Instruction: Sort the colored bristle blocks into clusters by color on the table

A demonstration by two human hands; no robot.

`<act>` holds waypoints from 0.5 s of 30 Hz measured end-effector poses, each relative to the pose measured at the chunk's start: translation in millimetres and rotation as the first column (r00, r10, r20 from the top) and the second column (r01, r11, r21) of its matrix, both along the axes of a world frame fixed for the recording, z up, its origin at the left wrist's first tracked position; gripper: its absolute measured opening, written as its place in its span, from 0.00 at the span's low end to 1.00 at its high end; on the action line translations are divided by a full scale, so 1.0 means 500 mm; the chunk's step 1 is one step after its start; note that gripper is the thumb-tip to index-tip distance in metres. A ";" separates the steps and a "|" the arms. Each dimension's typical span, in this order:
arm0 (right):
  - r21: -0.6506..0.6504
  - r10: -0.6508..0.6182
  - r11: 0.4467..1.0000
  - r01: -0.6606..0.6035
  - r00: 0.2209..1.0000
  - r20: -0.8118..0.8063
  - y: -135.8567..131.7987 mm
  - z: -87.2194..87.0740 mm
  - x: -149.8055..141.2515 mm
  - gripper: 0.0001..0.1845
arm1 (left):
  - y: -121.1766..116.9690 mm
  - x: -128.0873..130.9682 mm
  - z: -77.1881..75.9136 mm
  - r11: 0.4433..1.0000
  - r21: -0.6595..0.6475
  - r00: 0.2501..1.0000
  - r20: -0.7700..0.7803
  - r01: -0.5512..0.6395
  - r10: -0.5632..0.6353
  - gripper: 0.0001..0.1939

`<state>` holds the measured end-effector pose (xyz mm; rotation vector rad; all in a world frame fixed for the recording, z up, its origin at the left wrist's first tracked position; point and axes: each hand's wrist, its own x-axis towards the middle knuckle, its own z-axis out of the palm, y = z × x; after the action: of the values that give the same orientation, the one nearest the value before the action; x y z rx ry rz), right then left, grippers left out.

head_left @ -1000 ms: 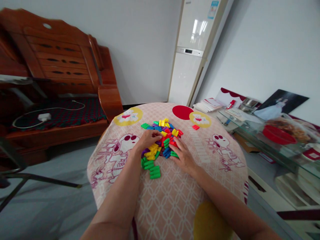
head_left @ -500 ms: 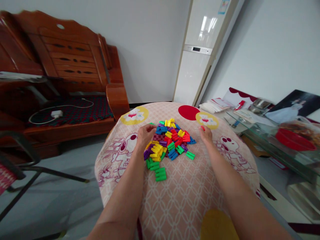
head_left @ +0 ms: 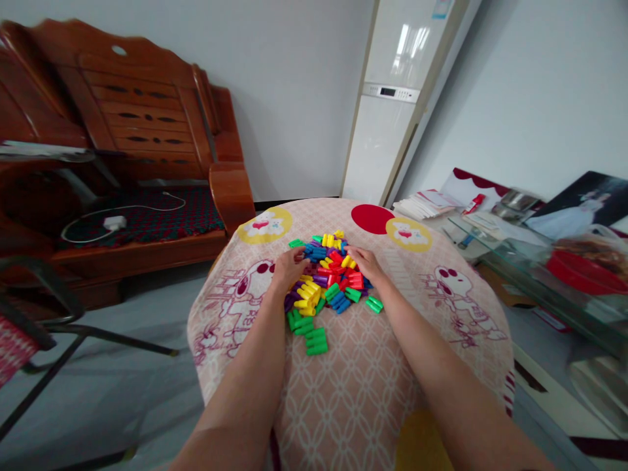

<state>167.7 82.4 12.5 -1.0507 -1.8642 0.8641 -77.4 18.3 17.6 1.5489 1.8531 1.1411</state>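
A heap of colourful plastic building blocks, ribbed like joined tubes, lies on a round cloth-covered table (head_left: 343, 392). My left hand (head_left: 288, 268) is at the heap's left side, fingers bent and apart from the thumb, beside some blue blocks (head_left: 315, 252). At the right side, my right hand (head_left: 366, 263) has its fingers bent together over the blocks; what is at the fingertips is hidden. Between the hands are red blocks (head_left: 335, 258) and yellow blocks (head_left: 328, 241). Nearer to me lie yellow blocks (head_left: 307, 296) and green blocks (head_left: 316, 341).
A wooden bench (head_left: 142, 118) with a white charger (head_left: 114, 223) stands at the left. A metal-framed chair (head_left: 73, 330) is nearby. Behind the table rises a white cabinet-like appliance (head_left: 375, 137). A glass shelf (head_left: 530, 275) with papers and a red bowl (head_left: 583, 271) stands at the right.
My right hand has moved left from the bare cloth to the heap; the red piece seen at its fingertips no longer shows there. My left hand has shifted slightly, its fingers looser.
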 end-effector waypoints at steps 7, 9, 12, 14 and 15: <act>-0.110 0.216 0.968 -0.223 0.973 -0.078 -0.124 0.057 -0.013 0.26 | -0.005 0.005 0.009 0.999 0.019 0.998 0.057 0.028 -0.029 0.20; -0.133 0.180 0.972 -0.195 0.977 -0.117 -0.138 0.070 0.012 0.27 | -0.008 0.003 0.008 0.999 0.038 0.998 0.062 0.006 -0.009 0.19; -0.100 -0.023 0.995 0.004 0.981 -0.193 -0.130 0.064 0.058 0.28 | -0.006 -0.009 0.000 0.993 0.078 0.996 -0.016 -0.089 0.091 0.19; -0.074 -0.149 0.988 0.136 0.964 -0.222 -0.118 0.045 0.085 0.29 | 0.003 -0.023 -0.010 0.979 0.127 0.981 -0.094 -0.159 0.172 0.21; -0.073 -0.189 0.982 0.177 0.957 -0.220 -0.112 0.032 0.094 0.30 | 0.011 -0.030 -0.015 0.974 0.146 0.973 -0.124 -0.176 0.194 0.22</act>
<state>215.0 26.2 28.6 -1.0896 -1.5366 0.8880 -92.2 24.0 10.0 1.5897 2.0873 1.2946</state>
